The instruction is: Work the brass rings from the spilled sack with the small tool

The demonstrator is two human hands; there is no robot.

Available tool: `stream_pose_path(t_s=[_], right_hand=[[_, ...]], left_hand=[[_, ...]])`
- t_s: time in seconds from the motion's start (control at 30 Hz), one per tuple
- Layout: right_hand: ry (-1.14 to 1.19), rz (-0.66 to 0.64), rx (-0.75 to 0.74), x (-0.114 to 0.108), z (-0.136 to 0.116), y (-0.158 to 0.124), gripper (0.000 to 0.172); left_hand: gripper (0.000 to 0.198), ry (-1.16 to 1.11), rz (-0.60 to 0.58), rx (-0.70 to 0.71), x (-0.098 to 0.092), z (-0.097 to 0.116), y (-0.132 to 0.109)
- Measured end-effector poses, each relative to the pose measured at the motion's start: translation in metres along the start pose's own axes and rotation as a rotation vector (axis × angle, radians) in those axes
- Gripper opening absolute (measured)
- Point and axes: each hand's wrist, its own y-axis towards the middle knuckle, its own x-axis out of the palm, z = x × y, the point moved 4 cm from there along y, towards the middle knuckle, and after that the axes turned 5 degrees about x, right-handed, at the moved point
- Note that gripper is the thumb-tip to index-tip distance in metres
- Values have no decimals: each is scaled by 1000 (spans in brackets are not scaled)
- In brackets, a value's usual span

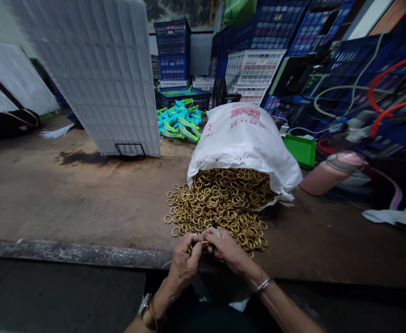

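Both hands meet at the front edge of the table, just before a spilled heap of brass-coloured rings. My left hand is closed with a ring pinched at its fingertips. Close against it, my right hand is closed around a small tool with a dark tip and a pale band; its working end is hidden by the fingers. The heap pours out of the mouth of a white woven sack with red print, which lies on its side.
A tall white ribbed panel stands on a black wire stand at left. Blue and green plastic pieces lie behind. To the right are a green tray and a tilted pink bottle. Stacked crates fill the back.
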Motion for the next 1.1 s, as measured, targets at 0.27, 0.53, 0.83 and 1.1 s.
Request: stream_pose_path(t_s=[0.27, 0.53, 0.83, 1.1], right_hand=[[-366, 212, -348, 2, -10, 1, 29], [-214, 197, -235, 0, 0, 10, 30], [-171, 115, -248, 3, 4, 12, 39], [-139, 177, -224, -1, 6, 16, 25]], left_hand=[[12, -65, 28, -88, 0, -1, 2], [26, -531, -74, -481, 9, -15, -4], [25, -691, -82, -526, 12, -12, -7], [26, -796, -64, -594, 11, -10, -8]])
